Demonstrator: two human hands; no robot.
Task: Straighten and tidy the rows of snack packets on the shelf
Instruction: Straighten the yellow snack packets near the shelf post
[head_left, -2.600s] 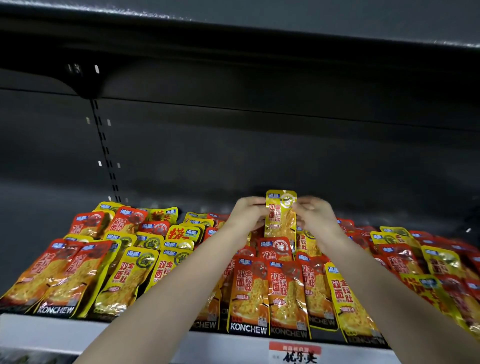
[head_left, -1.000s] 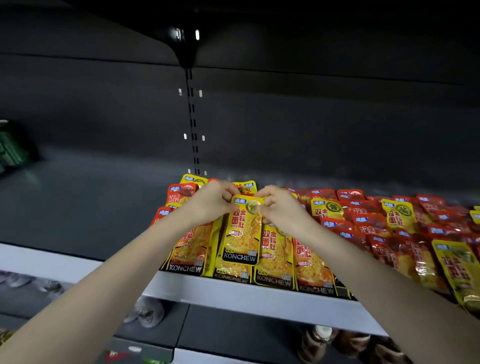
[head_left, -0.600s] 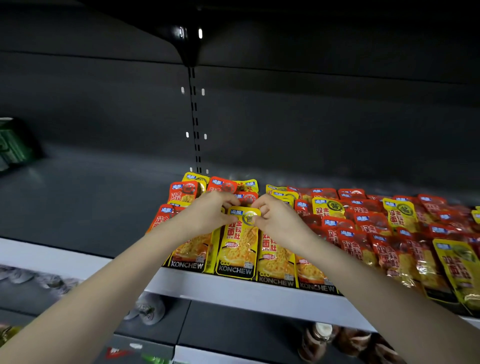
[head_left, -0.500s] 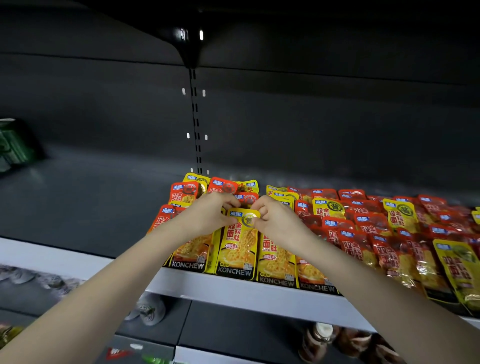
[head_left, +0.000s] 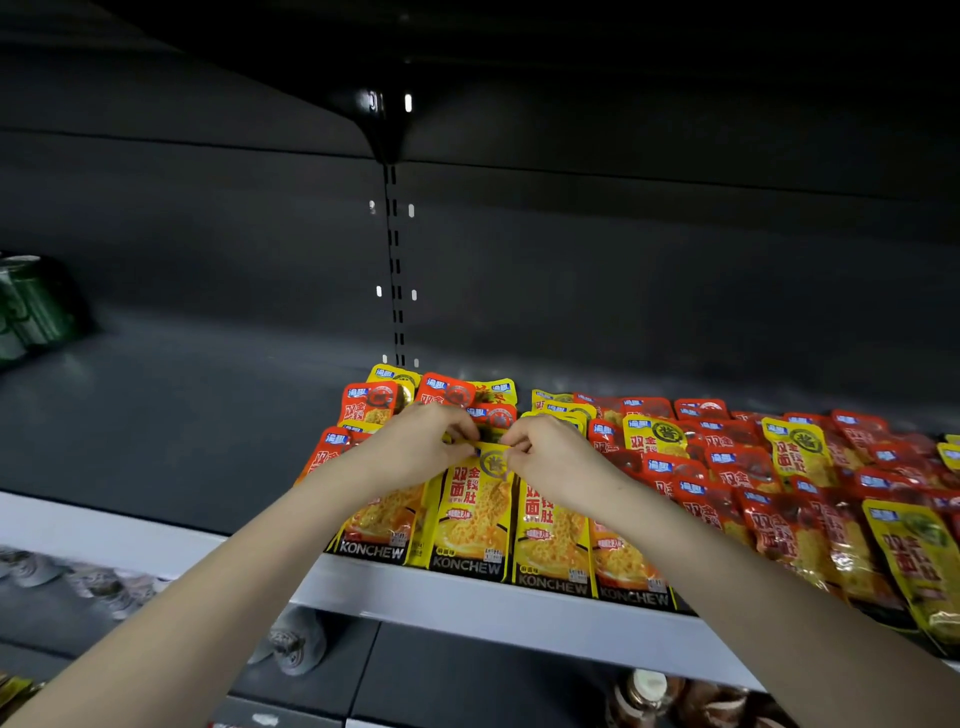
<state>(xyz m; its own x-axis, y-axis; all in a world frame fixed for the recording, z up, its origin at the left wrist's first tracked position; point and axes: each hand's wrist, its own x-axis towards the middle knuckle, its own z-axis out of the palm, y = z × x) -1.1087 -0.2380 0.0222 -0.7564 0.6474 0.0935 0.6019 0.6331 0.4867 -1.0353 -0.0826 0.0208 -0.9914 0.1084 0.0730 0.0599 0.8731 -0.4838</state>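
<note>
Yellow foil marks the packet (head_left: 470, 514) under adjustment in the head view. It lies in the front row of the shelf (head_left: 457, 597), near the left end of the stock, with its lower edge at the shelf lip. The left hand (head_left: 415, 452) pinches its top-left corner and the right hand (head_left: 556, 457) pinches its top-right corner, fingers curled onto the top seal.

Hidden or unclear:
- Both hands cover the top strip of the packet and most of the packets directly behind it.
- The left forearm hides part of the neighbouring packet (head_left: 379, 525), and the right forearm crosses the front row to the right.
- The red and yellow packets (head_left: 727, 467) overlap in rows across the shelf. Those at the far right are blurred and cut off by the frame edge.
- The green cans (head_left: 26, 306) at the far left are cut by the frame edge, and their labels cannot be read.
- Items on the lower level, including a white-capped bottle (head_left: 641, 688), are dim and hard to identify.

Legible writing:
- "KONCHEW" appears in white on the black band at the foot of the front-row packets.
- The held packet carries large red Chinese characters, "双面" and "金钱肚".
- The small print beside the band is too fine to read.
</note>
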